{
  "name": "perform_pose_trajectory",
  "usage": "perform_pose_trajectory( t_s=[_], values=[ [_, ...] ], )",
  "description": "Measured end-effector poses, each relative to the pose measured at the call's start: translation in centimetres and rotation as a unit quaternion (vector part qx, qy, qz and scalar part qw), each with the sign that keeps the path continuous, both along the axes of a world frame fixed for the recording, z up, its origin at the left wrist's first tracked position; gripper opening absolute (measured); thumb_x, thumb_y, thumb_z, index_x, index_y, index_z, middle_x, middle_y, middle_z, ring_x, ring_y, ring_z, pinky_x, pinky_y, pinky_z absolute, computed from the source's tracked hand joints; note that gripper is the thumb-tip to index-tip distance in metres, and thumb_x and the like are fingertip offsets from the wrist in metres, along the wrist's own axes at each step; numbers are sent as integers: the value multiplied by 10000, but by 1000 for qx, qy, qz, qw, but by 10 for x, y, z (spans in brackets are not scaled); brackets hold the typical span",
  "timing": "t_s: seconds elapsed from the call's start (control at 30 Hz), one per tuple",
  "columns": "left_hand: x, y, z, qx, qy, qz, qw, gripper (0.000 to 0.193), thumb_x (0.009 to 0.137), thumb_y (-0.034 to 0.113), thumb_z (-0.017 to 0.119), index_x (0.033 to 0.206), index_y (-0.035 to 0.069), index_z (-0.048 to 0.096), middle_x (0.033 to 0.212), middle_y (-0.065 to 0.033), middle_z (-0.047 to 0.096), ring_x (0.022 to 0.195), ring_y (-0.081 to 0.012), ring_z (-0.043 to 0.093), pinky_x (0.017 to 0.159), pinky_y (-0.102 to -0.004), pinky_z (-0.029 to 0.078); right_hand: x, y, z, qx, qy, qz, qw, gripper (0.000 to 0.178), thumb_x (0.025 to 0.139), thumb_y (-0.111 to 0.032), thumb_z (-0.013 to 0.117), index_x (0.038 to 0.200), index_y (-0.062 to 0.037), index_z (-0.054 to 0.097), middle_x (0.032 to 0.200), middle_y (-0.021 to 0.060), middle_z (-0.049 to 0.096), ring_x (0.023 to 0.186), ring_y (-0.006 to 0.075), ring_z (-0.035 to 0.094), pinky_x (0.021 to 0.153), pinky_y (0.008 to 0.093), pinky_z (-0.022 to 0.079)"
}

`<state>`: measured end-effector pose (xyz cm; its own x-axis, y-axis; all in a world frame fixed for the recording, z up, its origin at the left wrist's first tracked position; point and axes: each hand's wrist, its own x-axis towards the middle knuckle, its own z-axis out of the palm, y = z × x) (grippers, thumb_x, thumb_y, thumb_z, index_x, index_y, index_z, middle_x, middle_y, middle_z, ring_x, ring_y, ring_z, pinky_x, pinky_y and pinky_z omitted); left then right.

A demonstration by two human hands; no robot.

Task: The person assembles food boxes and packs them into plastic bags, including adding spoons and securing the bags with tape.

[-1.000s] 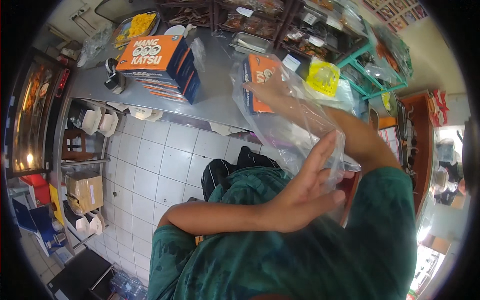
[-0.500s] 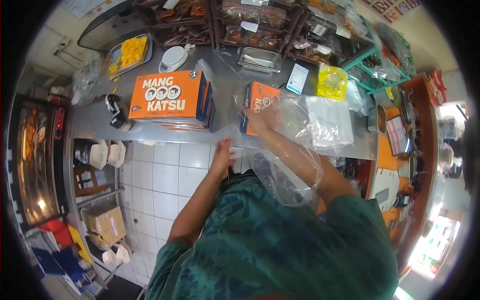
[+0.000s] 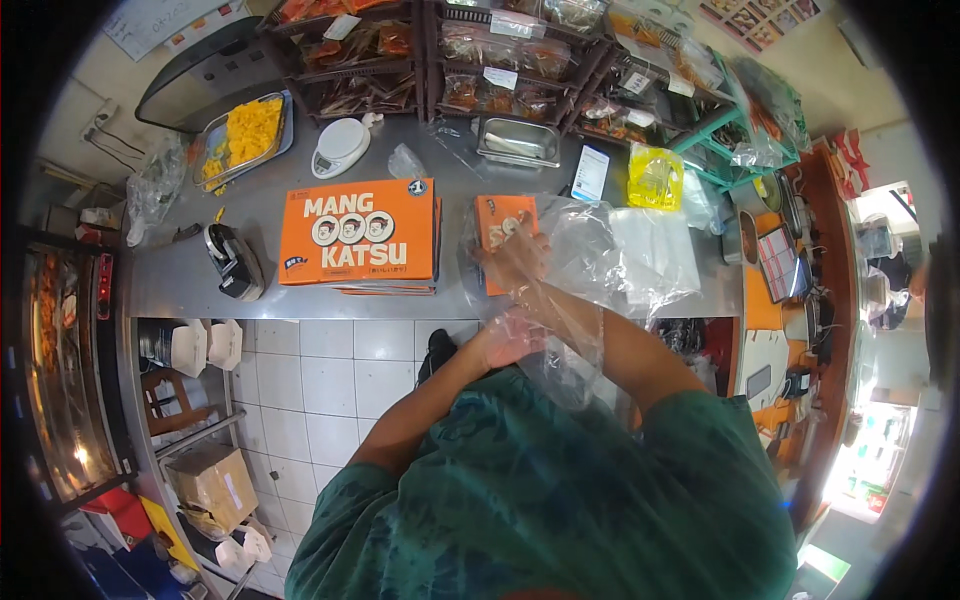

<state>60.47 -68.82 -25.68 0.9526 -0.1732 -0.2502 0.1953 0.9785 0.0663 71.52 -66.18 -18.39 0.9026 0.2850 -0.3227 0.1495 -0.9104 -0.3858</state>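
Observation:
My right hand (image 3: 518,258) is inside a clear plastic bag (image 3: 578,258), its fingers closed over a small orange box (image 3: 495,212) on the steel counter. Loose film hangs around my right wrist and forearm. Below it, at the counter's front edge, my left hand (image 3: 508,338) is closed on the bag's hanging film beside that wrist. Plastic partly blurs its fingertips. Left of the small box lies a stack of larger flat orange boxes (image 3: 357,232) with white lettering and round cartoon faces.
Along the back of the counter (image 3: 200,290) are a tray of yellow food (image 3: 250,135), a white scale (image 3: 340,147), a metal pan (image 3: 518,142), a phone (image 3: 591,172) and a yellow bag (image 3: 655,176). White plastic sheets (image 3: 655,250) lie right. A black device (image 3: 232,262) stands left.
My left hand has moved right and up to the bag beside my right wrist. My right hand stays over the small orange box. The view has shifted slightly.

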Motion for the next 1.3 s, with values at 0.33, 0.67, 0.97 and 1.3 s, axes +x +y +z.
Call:
perform_pose_trajectory(
  t_s=[0.33,0.67,0.97,1.3],
  values=[
    [-20,-19,37,609,-147,-81,775,274,938,237,580,1154,69,590,1087,-107,634,1051,-227,589,951,-361,447,10,37,-112,-120,-414,-74,900,477,801,-490,565,1215,-262,502,823,55,489,701,230,496,570,387,352],
    [-27,-11,30,425,29,53,903,197,972,163,534,1138,58,543,900,-10,578,736,-67,520,653,-226,447,-2,29,-78,-57,-307,-55,949,457,736,-453,618,1153,-294,520,832,64,488,799,220,509,658,397,375],
    [-30,-23,66,566,-89,33,819,222,969,165,493,910,12,642,730,-46,619,676,-104,569,620,-285,461,21,37,-104,-84,-414,-8,906,328,802,-382,556,1069,-192,561,842,96,498,769,250,514,596,444,381],
    [-26,-7,235,904,-14,64,422,353,844,362,658,849,11,618,847,-114,592,948,-311,568,817,-432,465,48,-16,-27,36,-58,403,913,630,879,-577,511,1324,-133,496,1218,140,552,1080,351,553,926,500,443]
  ],
)
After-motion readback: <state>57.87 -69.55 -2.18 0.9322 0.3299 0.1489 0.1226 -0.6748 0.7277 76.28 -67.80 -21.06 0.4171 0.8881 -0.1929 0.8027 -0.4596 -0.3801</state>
